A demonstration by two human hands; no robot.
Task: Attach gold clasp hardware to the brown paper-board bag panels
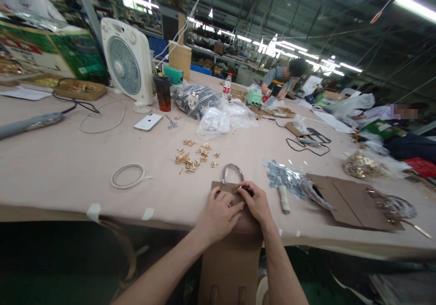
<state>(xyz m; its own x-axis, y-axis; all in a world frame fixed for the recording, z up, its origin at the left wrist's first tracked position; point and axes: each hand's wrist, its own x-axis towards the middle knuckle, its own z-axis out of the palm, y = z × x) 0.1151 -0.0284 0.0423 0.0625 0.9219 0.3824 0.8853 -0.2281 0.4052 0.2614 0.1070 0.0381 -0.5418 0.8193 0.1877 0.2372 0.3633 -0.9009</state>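
A brown bag panel (226, 259) lies over the table's front edge, its lower part hanging down toward me. At its top stands a curved handle (232, 167) in clear plastic wrap. My left hand (221, 212) rests on the panel with its fingers spread. Beside it, my right hand (255, 201) has thumb and fingertips pinched together at the right foot of the handle. A small glint of metal shows there, but what the fingers hold is too covered to name. Gold-coloured metal fittings (190, 161) lie in a loose pile beyond the hands.
Left of the hands lies a roll of tape (128, 176). To the right are small grey metal plates (284, 177), a wrapped stick (284, 199) and brown bag pieces (354, 200). Farther back are a phone (148, 122), a fan (127, 64) and a tumbler (162, 93). Other people work beyond.
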